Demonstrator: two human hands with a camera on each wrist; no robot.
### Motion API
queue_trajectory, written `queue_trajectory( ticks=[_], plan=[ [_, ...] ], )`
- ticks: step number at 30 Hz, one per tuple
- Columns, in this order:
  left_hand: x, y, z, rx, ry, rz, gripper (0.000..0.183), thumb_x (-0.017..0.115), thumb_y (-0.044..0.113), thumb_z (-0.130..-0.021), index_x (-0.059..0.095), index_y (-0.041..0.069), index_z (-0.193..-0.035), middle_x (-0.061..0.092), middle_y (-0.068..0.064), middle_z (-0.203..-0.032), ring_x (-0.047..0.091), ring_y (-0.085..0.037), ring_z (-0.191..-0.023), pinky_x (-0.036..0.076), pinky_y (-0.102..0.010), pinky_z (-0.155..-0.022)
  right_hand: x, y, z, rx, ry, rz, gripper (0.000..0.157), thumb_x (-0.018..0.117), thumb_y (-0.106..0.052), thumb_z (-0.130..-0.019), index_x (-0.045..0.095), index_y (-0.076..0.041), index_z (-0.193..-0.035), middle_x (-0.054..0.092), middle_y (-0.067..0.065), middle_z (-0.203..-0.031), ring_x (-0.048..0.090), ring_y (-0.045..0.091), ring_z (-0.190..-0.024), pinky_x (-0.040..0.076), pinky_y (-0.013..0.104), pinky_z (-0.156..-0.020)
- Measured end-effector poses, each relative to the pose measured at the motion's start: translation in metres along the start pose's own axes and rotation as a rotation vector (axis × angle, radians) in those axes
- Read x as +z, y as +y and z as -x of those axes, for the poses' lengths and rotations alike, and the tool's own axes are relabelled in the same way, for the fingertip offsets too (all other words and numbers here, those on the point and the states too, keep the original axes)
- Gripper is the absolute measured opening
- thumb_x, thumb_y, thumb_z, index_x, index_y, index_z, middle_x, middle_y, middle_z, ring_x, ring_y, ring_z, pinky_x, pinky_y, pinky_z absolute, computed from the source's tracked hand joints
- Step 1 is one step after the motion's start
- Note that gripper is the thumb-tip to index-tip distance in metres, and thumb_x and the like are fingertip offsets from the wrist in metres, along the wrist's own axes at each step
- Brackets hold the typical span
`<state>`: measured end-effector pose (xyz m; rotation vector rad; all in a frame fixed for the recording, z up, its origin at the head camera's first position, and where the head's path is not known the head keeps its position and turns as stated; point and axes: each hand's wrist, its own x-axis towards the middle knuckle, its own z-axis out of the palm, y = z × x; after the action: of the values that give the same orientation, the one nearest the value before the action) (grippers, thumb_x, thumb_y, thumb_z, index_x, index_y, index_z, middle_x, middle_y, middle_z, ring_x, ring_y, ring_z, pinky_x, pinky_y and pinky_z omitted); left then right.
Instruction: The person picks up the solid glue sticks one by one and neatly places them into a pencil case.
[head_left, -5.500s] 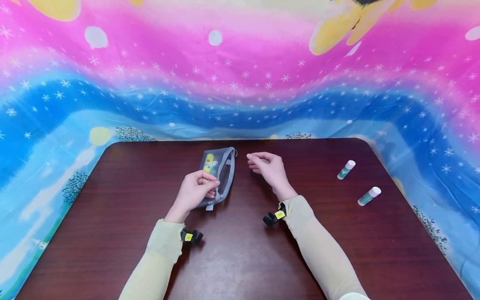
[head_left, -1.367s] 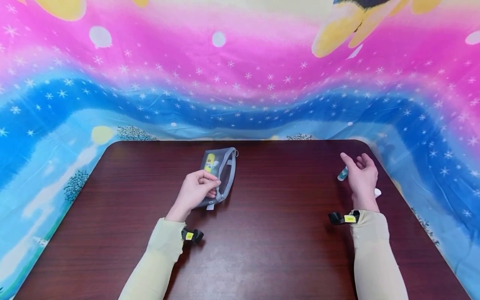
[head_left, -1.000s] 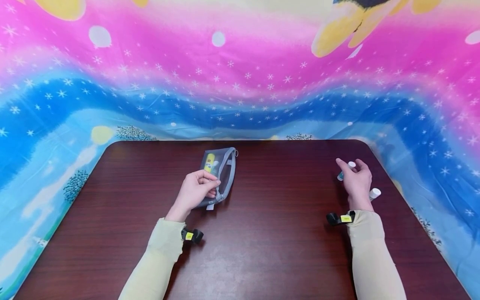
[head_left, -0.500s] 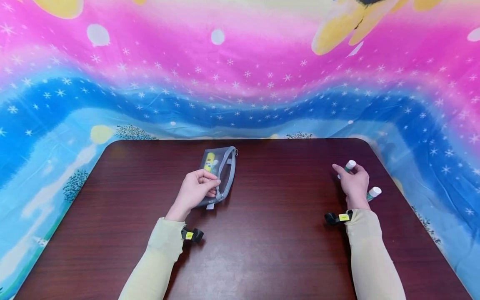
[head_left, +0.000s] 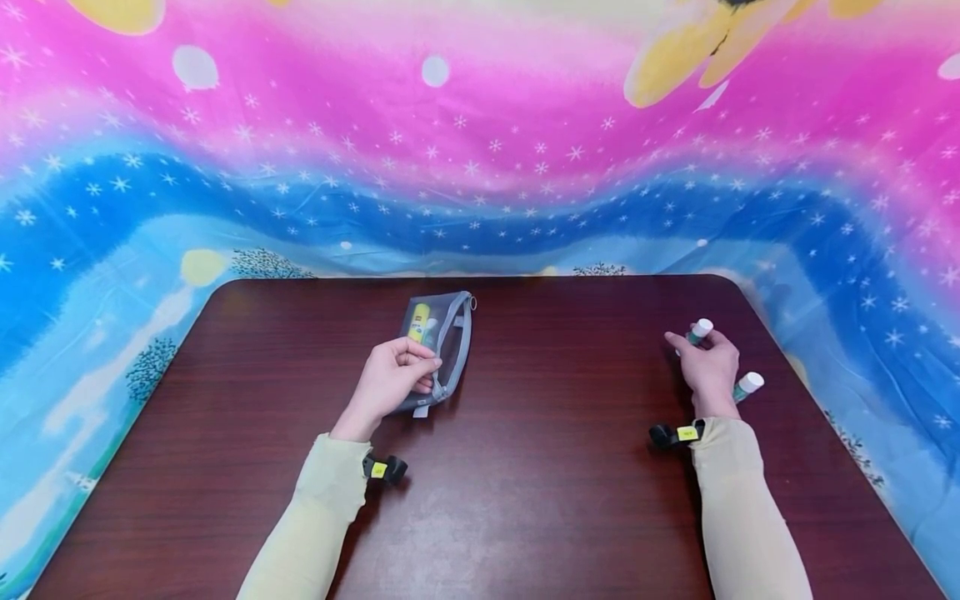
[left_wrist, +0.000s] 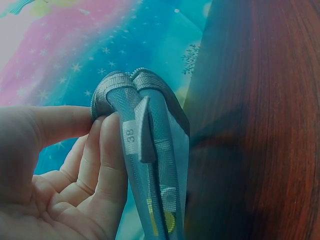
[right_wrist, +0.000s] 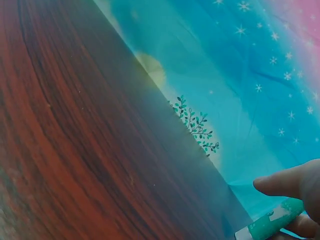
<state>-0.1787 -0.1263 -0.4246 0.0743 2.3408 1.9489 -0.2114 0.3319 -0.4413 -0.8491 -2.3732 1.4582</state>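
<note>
In the head view, my left hand [head_left: 393, 377] pinches the rim of a grey mesh zip pouch [head_left: 457, 367] between thumb and fingers. The pouch's zip side gapes to the right; a yellow glue stick [head_left: 417, 322] and a green-and-white one [head_left: 431, 332] show through the mesh. In the left wrist view, the pouch [left_wrist: 172, 115] is seen end-on with a small tag marked 38. My right hand [head_left: 711, 371] is around a white-capped green glue stick [head_left: 701, 330]; in the right wrist view its thumb stands apart from the stick [right_wrist: 272, 220]. The hand partly hides the stick.
A second white-capped glue stick [head_left: 748, 385] stands close to the right of my right hand. The dark wooden table [head_left: 495, 500] ends at a rounded back edge, with a patterned pink and blue cloth [head_left: 480, 167] hanging behind and beside it.
My right hand has moved from near the pouch to the glue sticks on the right, then slightly left around the farther one. My left hand has kept its grip on the pouch.
</note>
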Motion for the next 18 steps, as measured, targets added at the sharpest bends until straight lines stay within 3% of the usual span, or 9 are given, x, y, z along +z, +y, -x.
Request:
queue_trajectory(
  ticks=[4,7,18],
  plan=[
    [-0.0001,-0.0001,-0.0001,-0.006,0.0,-0.008,0.021,0.077,0.009,-0.091,0.069,-0.004,-0.105,0.071,-0.012,-0.077,0.07,-0.023,-0.063,0.061,-0.033,-0.064,0.0008,0.0009,-0.0007,-0.022,-0.005,-0.031,0.053,0.076,-0.028,-0.093,0.061,-0.005,-0.139,0.061,-0.003,-0.109,0.057,-0.001,-0.085,0.048,0.017,-0.079],
    [0.0002,0.0011,0.0,-0.016,0.002,-0.01,0.021,0.077,0.01,-0.092,0.069,-0.004,-0.105,0.072,-0.012,-0.078,0.07,-0.023,-0.063,0.062,-0.034,-0.065,0.0015,0.0013,-0.0012,-0.042,0.001,-0.021,0.049,0.074,-0.022,-0.094,0.062,-0.005,-0.139,0.064,-0.001,-0.108,0.059,-0.003,-0.082,0.049,0.015,-0.077],
    [0.0009,-0.0013,-0.0009,-0.015,0.002,-0.006,0.02,0.078,0.009,-0.091,0.069,-0.004,-0.103,0.071,-0.012,-0.077,0.07,-0.022,-0.062,0.062,-0.034,-0.065,0.0014,-0.003,0.0001,-0.057,-0.002,0.008,0.043,0.074,-0.025,-0.096,0.067,-0.012,-0.136,0.072,0.001,-0.113,0.063,0.008,-0.105,0.048,0.021,-0.087]
  ],
)
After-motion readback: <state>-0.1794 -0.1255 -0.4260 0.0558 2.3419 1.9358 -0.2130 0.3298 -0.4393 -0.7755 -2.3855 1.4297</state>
